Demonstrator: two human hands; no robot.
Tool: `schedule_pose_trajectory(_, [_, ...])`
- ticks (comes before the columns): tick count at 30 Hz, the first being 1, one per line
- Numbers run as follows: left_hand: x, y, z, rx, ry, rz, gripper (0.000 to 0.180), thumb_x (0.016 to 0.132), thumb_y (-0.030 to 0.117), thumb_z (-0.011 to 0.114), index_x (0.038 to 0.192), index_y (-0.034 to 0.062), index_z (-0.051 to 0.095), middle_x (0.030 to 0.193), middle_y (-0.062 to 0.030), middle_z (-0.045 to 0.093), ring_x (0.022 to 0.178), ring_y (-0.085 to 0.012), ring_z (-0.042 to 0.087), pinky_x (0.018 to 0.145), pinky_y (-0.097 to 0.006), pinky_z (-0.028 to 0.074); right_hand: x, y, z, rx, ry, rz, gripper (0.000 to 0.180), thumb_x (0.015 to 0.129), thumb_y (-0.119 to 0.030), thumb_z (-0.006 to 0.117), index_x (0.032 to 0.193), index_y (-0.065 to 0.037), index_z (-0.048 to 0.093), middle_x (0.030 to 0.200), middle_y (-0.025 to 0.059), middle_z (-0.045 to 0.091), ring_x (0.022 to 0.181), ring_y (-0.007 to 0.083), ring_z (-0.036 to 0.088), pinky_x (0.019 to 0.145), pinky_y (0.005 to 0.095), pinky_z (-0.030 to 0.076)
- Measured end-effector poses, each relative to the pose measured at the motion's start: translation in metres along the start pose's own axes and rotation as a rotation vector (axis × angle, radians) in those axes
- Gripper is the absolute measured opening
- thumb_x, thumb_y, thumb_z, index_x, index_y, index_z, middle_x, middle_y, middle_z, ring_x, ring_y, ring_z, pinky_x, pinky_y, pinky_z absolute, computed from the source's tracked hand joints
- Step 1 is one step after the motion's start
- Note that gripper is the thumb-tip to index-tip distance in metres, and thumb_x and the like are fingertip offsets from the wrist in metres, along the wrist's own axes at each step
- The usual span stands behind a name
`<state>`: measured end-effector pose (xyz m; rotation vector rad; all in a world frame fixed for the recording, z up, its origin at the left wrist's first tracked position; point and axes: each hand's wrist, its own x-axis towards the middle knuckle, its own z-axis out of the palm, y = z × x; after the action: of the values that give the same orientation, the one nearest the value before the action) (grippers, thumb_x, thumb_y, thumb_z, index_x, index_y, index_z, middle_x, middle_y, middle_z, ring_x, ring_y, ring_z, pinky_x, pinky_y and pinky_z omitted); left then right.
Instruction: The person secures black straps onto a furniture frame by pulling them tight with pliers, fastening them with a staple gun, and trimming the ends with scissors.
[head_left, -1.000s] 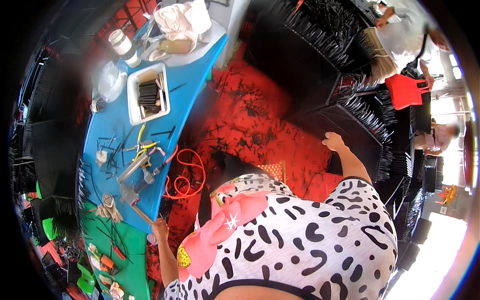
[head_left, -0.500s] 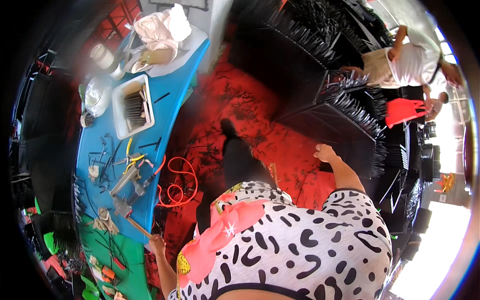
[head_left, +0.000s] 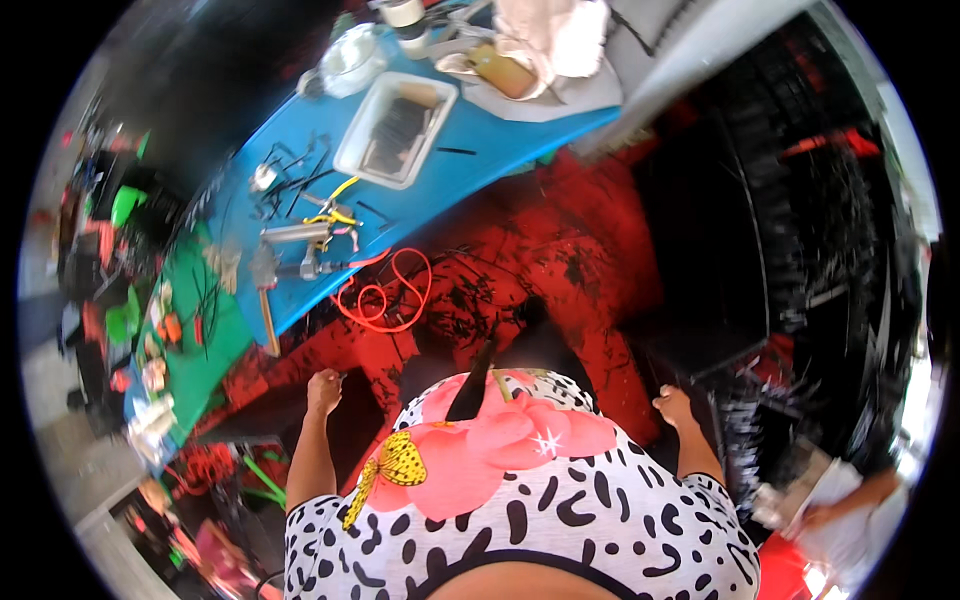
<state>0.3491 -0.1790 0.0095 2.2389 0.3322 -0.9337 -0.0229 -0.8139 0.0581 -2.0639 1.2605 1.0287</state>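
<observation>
My left hand [head_left: 324, 391] hangs over the floor, a little apart from the near edge of the blue table [head_left: 490, 165]. Its fingers are loosely curled, with nothing visible in them. My right hand [head_left: 672, 405] is at my right side near a black stack [head_left: 705, 340], fingers also curled and seemingly bare. Nearest to the left hand lies a hammer [head_left: 269, 325], its wooden handle jutting over the table edge. Beside it are a grey air tool [head_left: 300, 234] with a red hose [head_left: 421, 308] looping off the table, and yellow-handled pliers [head_left: 340, 216].
On the table stand a white tray [head_left: 347, 165] of dark strips, a plastic bag [head_left: 355, 62] and pale cloths [head_left: 555, 35]. A green tabletop [head_left: 222, 345] adjoins at left. Black scraps litter the red floor [head_left: 600, 250]. Another person [head_left: 850, 510] is at lower right.
My view has turned right, and I have moved away from the hammer. My left hand, formerly beside its handle, is now apart from it. The other person now appears lower right.
</observation>
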Motion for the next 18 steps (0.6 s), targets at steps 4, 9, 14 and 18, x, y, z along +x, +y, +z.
schedule_pose_trajectory(4, [-0.056,0.006,0.035,0.174,0.205,-0.062,0.014,0.076,0.012,0.050,0.070,0.0035,0.060,0.065,-0.0150,0.060,0.063,-0.0282,0.061,0.057,-0.037,0.047,0.046,0.007,-0.028,-0.056,-0.029,-0.190,0.046,0.071,-0.017,0.066,0.112,0.002,0.055,0.100,0.0193,0.062,0.094,0.0275,0.060,0.083,0.0316,0.045])
schedule_pose_trajectory(9, [-0.114,-0.015,0.057,0.361,0.240,-0.129,0.018,0.073,0.020,0.053,0.072,0.0029,0.061,0.074,-0.0199,0.060,0.077,-0.0374,0.059,0.067,-0.044,0.047,0.099,-0.020,-0.073,-0.052,0.050,-0.325,0.038,0.070,-0.018,0.062,0.103,0.000,0.058,0.088,0.0192,0.063,0.086,0.0285,0.061,0.075,0.0333,0.047])
schedule_pose_trajectory(14, [-0.128,-0.056,0.074,0.244,0.322,-0.153,0.018,0.073,0.020,0.055,0.078,0.0037,0.062,0.082,-0.0201,0.061,0.081,-0.0366,0.059,0.072,-0.044,0.047,0.109,-0.075,-0.085,-0.028,0.099,-0.443,0.028,0.069,-0.014,0.059,0.093,0.001,0.060,0.068,0.0169,0.060,0.067,0.0270,0.061,0.065,0.0322,0.047])
schedule_pose_trajectory(18, [-0.129,-0.069,0.061,0.166,0.334,-0.170,0.017,0.073,0.019,0.055,0.082,0.0065,0.062,0.083,-0.0192,0.061,0.083,-0.0360,0.059,0.072,-0.044,0.046,0.065,-0.144,-0.074,-0.115,0.065,-0.579,0.012,0.068,-0.009,0.057,0.076,-0.001,0.055,0.058,0.0090,0.053,0.054,0.0179,0.054,0.053,0.0300,0.043])
